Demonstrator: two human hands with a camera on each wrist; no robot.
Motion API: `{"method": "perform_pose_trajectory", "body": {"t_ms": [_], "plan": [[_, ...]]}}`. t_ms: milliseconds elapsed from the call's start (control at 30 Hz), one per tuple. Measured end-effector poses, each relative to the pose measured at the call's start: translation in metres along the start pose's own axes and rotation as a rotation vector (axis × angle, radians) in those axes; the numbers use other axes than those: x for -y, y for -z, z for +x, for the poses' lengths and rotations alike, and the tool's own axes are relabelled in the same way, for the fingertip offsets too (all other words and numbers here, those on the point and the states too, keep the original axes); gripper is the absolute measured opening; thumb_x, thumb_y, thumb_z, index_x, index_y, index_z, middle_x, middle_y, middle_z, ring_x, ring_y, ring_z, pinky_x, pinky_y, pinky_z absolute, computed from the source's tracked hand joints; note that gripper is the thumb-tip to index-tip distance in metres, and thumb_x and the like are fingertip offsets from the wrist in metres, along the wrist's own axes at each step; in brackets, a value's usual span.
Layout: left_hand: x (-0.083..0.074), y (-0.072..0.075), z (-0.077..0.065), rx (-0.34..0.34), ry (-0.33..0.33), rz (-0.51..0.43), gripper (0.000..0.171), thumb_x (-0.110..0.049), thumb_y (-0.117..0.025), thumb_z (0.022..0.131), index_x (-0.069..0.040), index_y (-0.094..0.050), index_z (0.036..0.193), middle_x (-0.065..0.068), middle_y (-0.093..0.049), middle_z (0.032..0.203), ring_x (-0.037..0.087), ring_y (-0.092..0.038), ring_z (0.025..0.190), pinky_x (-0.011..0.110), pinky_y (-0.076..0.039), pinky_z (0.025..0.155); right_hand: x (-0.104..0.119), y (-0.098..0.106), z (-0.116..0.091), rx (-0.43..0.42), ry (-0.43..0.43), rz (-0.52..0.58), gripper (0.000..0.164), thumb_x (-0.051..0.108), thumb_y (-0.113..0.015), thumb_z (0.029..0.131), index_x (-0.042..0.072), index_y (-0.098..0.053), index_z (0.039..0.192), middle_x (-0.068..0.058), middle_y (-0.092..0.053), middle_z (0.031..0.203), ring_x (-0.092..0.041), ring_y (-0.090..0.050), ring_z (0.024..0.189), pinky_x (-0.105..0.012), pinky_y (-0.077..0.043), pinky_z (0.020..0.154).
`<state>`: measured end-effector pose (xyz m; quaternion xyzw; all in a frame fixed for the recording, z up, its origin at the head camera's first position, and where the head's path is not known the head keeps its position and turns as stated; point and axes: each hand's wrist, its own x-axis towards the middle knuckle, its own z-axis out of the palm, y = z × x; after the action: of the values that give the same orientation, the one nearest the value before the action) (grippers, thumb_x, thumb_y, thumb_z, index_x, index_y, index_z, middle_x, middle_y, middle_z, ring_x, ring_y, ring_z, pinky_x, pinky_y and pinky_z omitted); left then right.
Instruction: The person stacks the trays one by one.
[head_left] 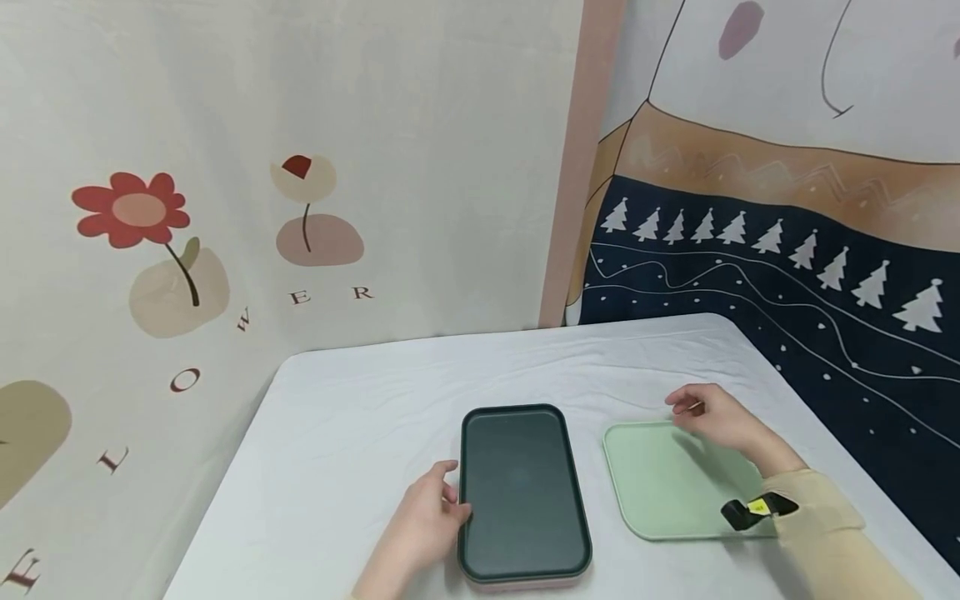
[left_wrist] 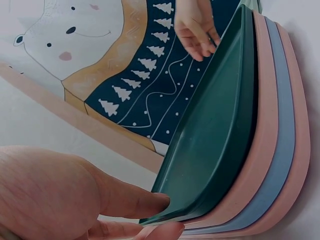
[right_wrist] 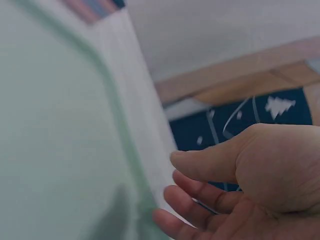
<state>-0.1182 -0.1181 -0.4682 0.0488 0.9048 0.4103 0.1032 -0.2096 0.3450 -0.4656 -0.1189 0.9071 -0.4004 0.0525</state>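
A dark green tray (head_left: pixel 521 492) lies on top of a stack, with pink (left_wrist: pixel 267 100), blue (left_wrist: pixel 285 115) and another pink tray (left_wrist: pixel 300 125) under it. At the stack's left side, my left hand (head_left: pixel 427 517) holds the dark green tray's edge, thumb over the rim and fingers against the outer side. To the right, a light green tray (head_left: pixel 675 492) lies by itself on the white cloth. My right hand (head_left: pixel 716 417) hovers over its far edge, fingers loosely bent, nothing in them. In the right wrist view its fingertips (right_wrist: pixel 180 200) overlap the tray's rim.
A white cloth (head_left: pixel 360 433) covers the table. Behind it hang a pale flower-print curtain (head_left: pixel 420 167) and, at the right, a bear-print cloth with white trees (head_left: pixel 750 275). A black strap-on camera (head_left: pixel 759 510) sits on the right wrist.
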Motion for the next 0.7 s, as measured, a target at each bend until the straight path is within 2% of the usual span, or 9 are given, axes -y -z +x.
{"method": "perform_pose_trajectory", "body": {"t_ms": [200, 333, 500, 600, 700], "plan": [[-0.002, 0.001, -0.005, -0.028, -0.034, 0.027, 0.063, -0.008, -0.078, 0.091, 0.007, -0.051, 0.146, 0.002, -0.058, 0.094, 0.015, -0.059, 0.08, 0.033, -0.052, 0.071, -0.031, 0.001, 0.001, -0.101, 0.003, -0.123, 0.016, -0.008, -0.07, 0.093, -0.012, -0.07, 0.109, -0.013, -0.072, 0.098, -0.027, -0.066, 0.09, -0.029, -0.055, 0.072], [-0.006, 0.002, -0.008, -0.054, -0.058, 0.05, 0.062, -0.008, -0.078, 0.091, 0.006, -0.052, 0.145, 0.001, -0.057, 0.093, 0.013, -0.058, 0.08, 0.033, -0.052, 0.073, -0.041, 0.003, 0.002, -0.132, 0.01, -0.198, 0.014, -0.008, -0.071, 0.091, -0.009, -0.072, 0.105, -0.01, -0.073, 0.095, -0.027, -0.067, 0.088, -0.035, -0.056, 0.073], [-0.014, 0.005, -0.012, -0.068, -0.056, 0.07, 0.061, -0.009, -0.078, 0.092, 0.004, -0.052, 0.146, 0.0, -0.056, 0.095, 0.012, -0.058, 0.082, 0.035, -0.052, 0.075, -0.043, 0.006, 0.003, -0.101, 0.036, -0.296, 0.008, -0.006, -0.072, 0.092, 0.0, -0.076, 0.097, -0.008, -0.072, 0.091, -0.024, -0.066, 0.086, -0.047, -0.054, 0.077], [-0.02, 0.008, -0.016, -0.072, -0.061, 0.079, 0.061, -0.01, -0.078, 0.093, 0.002, -0.052, 0.147, 0.0, -0.056, 0.096, 0.012, -0.059, 0.084, 0.036, -0.053, 0.076, -0.044, 0.008, 0.002, -0.083, 0.03, -0.34, 0.011, -0.004, -0.073, 0.092, 0.006, -0.077, 0.094, -0.004, -0.071, 0.089, -0.022, -0.065, 0.085, -0.057, -0.048, 0.08], [-0.027, 0.012, -0.018, -0.073, -0.08, 0.089, 0.062, -0.011, -0.078, 0.094, 0.0, -0.051, 0.149, 0.0, -0.057, 0.098, 0.012, -0.059, 0.086, 0.036, -0.053, 0.077, -0.044, 0.008, 0.0, -0.067, 0.034, -0.349, 0.015, -0.007, -0.073, 0.091, 0.008, -0.077, 0.094, -0.003, -0.071, 0.089, -0.023, -0.066, 0.086, -0.06, -0.047, 0.081]]}}
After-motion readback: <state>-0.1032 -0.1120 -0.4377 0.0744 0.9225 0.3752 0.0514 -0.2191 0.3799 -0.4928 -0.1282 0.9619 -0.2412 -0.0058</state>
